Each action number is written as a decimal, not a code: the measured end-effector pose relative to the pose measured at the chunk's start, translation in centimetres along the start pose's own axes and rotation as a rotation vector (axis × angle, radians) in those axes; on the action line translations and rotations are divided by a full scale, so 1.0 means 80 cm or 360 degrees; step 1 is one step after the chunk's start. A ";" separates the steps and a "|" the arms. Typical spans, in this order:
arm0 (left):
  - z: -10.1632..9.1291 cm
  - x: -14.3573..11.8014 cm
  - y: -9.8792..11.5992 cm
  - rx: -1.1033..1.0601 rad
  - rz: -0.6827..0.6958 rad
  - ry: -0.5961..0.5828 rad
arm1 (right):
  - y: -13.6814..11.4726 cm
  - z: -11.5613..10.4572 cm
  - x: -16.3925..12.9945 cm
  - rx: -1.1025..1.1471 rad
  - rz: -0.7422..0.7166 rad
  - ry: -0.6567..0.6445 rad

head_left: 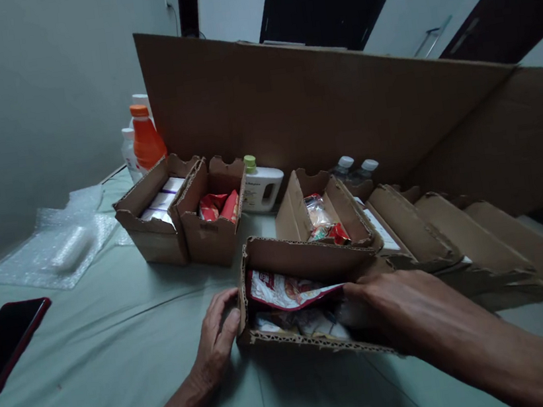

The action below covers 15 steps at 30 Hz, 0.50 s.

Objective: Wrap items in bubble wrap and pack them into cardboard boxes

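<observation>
In front of me a cardboard box (308,252) with an open top sits on the cloth. My left hand (216,337) holds its left end, with the fingers and thumb against the wall. My right hand (389,301) reaches into the box's right end. Its fingers are closed at the corner of a red-and-white food packet (287,288), which lies slanted inside; the fingertips are partly hidden. Beneath that packet are clear plastic-wrapped items (317,324) that I cannot make out.
Behind stand a box of white cartons (164,201), a box of red packets (219,207), a white jug (262,188) and a snack box (321,217). More cardboard bins (454,226) line the right. An orange bottle (147,140), bubble wrap (67,247) and a phone (8,348) are left.
</observation>
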<state>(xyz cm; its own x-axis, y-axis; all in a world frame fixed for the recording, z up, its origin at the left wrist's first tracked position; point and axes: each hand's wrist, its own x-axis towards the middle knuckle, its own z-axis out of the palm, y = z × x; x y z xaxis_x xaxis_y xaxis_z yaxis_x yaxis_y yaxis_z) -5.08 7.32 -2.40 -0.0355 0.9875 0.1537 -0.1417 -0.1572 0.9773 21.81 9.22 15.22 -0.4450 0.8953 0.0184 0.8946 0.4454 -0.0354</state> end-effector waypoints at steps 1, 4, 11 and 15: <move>0.000 0.000 -0.001 0.0014 0.0006 0.0006 | -0.001 0.003 0.003 -0.0097 -0.0054 -0.0084; 0.000 0.000 -0.002 0.0017 -0.0007 0.0033 | -0.004 -0.001 0.006 -0.0281 -0.0075 -0.0151; 0.000 -0.001 -0.001 0.0038 0.0007 -0.0007 | -0.020 -0.032 -0.001 -0.0297 -0.0042 -0.0189; -0.001 -0.001 -0.002 0.0135 0.0034 -0.0050 | -0.026 -0.010 0.001 -0.0480 0.0077 -0.0293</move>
<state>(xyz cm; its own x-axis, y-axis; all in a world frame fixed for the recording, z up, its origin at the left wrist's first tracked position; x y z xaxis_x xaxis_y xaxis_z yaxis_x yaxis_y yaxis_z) -5.15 7.27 -2.57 -0.0066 0.9841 0.1777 -0.0568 -0.1778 0.9824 19.92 8.35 16.11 -0.3771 0.9127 -0.1576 0.8741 0.4069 0.2651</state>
